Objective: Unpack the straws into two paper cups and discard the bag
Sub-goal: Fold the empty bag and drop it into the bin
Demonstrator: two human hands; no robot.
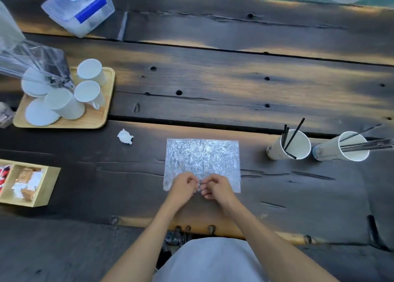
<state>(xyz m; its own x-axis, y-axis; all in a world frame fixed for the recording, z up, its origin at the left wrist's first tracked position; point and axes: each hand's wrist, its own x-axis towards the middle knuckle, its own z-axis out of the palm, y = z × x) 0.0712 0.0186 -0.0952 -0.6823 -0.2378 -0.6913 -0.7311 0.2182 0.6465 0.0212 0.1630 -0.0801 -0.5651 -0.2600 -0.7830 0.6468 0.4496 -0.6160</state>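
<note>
A crinkled clear plastic bag lies flat on the dark wooden table in front of me. My left hand and my right hand meet at the bag's near edge, both pinching it with curled fingers. At the right stand two white paper cups. The nearer one holds three black straws. The farther one holds several black straws leaning to the right.
A wooden tray at the left carries upturned white cups and lids, with a clear bag lying over it. A small crumpled white scrap lies near it. A divided wooden box sits at the near left, a lidded plastic container at the far left.
</note>
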